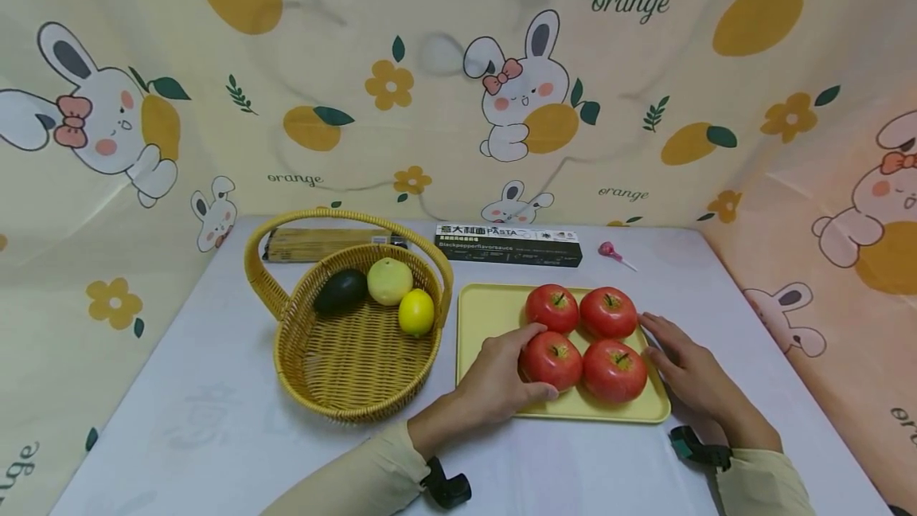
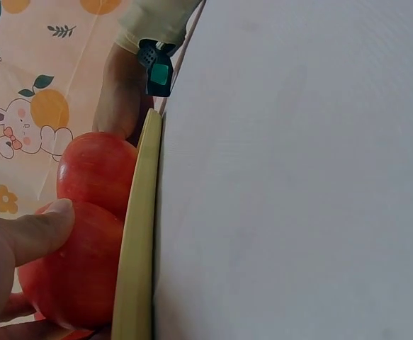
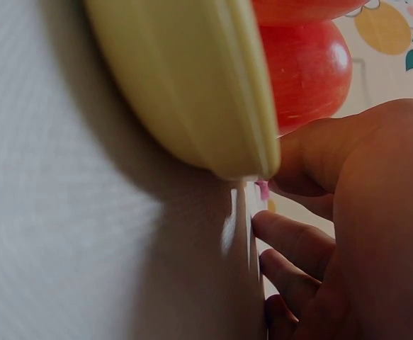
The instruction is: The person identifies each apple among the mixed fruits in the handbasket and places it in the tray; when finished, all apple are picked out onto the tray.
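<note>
Several red apples stand together on a pale yellow tray (image 1: 494,301), right of the middle in the head view. My left hand (image 1: 497,377) grips the front-left apple (image 1: 552,362), thumb in front and fingers round its far left side. In the left wrist view the thumb lies on that apple (image 2: 78,273); the fingers are partly hidden behind it. Past the tray's right edge is my right hand (image 1: 695,377), its fingers loosely bent, holding nothing, beside the front-right apple (image 1: 614,373). The right wrist view puts its thumb close to the tray rim (image 3: 263,106); contact is hard to tell.
Left of the tray stands a wicker basket (image 1: 344,365) with a tall handle, holding a dark green avocado-like fruit (image 1: 341,291), a pale green fruit (image 1: 390,281) and a lemon (image 1: 416,312). Behind lie a spaghetti pack (image 1: 322,245), a pasta box (image 1: 509,247) and a lollipop (image 1: 609,250).
</note>
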A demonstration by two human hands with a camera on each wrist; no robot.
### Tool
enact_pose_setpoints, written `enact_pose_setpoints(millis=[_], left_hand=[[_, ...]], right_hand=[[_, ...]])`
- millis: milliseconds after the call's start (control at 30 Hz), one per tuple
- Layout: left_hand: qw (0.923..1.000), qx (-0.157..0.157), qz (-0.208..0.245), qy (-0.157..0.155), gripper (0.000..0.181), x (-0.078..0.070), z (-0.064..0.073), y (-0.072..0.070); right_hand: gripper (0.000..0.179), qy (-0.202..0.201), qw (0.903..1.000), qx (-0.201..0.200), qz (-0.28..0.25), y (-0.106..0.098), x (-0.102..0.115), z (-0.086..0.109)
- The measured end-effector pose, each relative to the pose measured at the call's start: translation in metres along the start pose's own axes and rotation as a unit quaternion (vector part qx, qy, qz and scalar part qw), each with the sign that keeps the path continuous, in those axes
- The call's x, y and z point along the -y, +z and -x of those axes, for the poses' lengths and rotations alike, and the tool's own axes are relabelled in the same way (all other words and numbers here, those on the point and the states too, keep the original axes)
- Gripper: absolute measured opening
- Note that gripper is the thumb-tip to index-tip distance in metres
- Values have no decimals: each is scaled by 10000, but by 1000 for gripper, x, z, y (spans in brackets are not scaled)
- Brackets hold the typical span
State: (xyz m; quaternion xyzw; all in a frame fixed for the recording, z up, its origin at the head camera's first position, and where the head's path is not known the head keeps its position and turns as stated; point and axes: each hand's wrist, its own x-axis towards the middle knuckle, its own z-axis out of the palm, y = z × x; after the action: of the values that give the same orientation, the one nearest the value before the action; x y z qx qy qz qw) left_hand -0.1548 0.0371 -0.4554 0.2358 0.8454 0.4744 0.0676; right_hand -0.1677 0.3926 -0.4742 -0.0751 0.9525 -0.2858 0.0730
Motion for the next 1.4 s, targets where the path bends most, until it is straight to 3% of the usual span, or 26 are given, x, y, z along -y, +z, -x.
enact_pose_setpoints(millis=[400,833,967,1100,1233,1333,1400], left_hand=[[9983,-20,-583,98,85,-3,4,0],[9974,20,-706,134,79,-6,7,-7],[9957,30,-921,83,79,-15,9,-16],[9940,-76,-1066,224,74,-29,19,-45],[9881,-749,-977,923,63,-35,47,-95],[9659,-1556,-1289,1620,56,-37,74,-146],[9446,-2059,-1718,1893,55,-41,92,-186]], right_hand=[[70,80,10000,-9,20,3,4,3],[69,75,9999,-10,93,5,4,2],[70,75,9998,26,157,3,4,1],[70,41,9996,-47,287,-3,6,0],[70,-179,9972,-524,511,-19,15,5],[70,-545,9900,-1084,727,-39,25,13],[69,-804,9820,-1430,935,-55,34,18]])
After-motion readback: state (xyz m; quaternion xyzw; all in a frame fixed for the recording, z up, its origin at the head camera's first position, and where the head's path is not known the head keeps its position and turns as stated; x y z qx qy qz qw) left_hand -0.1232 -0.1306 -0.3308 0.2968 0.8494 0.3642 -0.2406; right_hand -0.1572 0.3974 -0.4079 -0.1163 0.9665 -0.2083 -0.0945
